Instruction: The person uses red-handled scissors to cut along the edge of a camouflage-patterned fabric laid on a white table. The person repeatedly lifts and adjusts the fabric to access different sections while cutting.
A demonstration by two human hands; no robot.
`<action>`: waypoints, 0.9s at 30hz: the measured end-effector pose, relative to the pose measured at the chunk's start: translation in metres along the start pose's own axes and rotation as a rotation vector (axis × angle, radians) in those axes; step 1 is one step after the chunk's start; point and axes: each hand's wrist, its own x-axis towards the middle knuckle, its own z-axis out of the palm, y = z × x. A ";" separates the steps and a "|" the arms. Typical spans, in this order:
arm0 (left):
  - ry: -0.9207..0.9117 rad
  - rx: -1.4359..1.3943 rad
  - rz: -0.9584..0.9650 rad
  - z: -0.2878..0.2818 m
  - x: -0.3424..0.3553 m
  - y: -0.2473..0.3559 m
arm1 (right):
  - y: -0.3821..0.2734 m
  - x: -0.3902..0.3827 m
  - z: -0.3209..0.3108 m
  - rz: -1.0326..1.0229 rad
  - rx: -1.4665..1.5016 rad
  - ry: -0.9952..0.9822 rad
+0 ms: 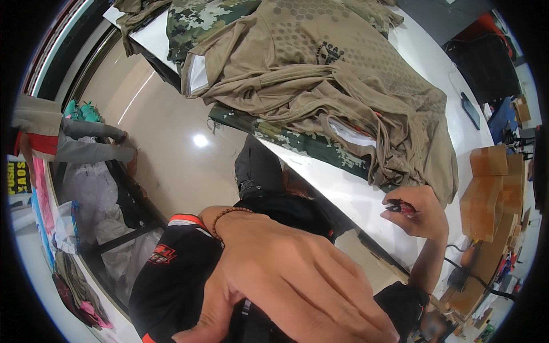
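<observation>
My left hand (286, 277) fills the lower foreground, back up, fingers stretched and thumb apart, fingertips partly cut off; nothing shows in it. At the table's front edge my right hand (421, 210) is closed round a small red and black tool (403, 207), perhaps thread snips. Just beyond it, a tan long-sleeved shirt (377, 68) with hexagon print and dark emblem lies rumpled on green camouflage fabric (200, 28), whose folded edge shows along the near side.
The white table (309, 166) holds a phone (470, 111) at right. Cardboard boxes (486, 194), cables and a black chair (474, 66) stand right. A person in grey trousers (91, 146) is at left beside a rack of plastic-wrapped items (91, 188). Tiled floor (171, 137) lies between.
</observation>
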 end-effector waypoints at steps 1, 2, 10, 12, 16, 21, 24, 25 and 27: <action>0.045 0.082 0.209 0.005 0.000 -0.016 | -0.001 0.005 0.002 -0.018 -0.014 0.020; 0.012 0.162 0.255 0.001 -0.005 -0.014 | -0.003 0.010 0.003 -0.036 -0.026 0.039; -0.013 0.986 -0.099 -0.104 -0.045 0.088 | 0.007 0.012 0.011 0.000 -0.165 0.039; 0.034 1.594 -0.265 -0.122 -0.047 0.085 | 0.004 0.017 0.007 0.129 -0.255 0.089; -0.014 1.959 -0.489 -0.158 -0.042 0.059 | 0.004 0.027 0.001 0.361 -0.402 0.297; -0.167 1.969 -0.586 -0.164 -0.035 0.027 | 0.044 0.025 0.004 0.116 -0.513 0.568; -0.262 2.031 -0.764 -0.177 -0.036 0.024 | 0.036 0.033 -0.005 0.384 -0.456 0.384; -0.300 2.018 -0.648 -0.180 -0.033 0.026 | 0.034 0.038 -0.013 0.431 -0.401 0.346; -0.328 1.914 -0.658 -0.191 -0.021 0.038 | 0.033 0.045 -0.034 0.527 -0.282 0.274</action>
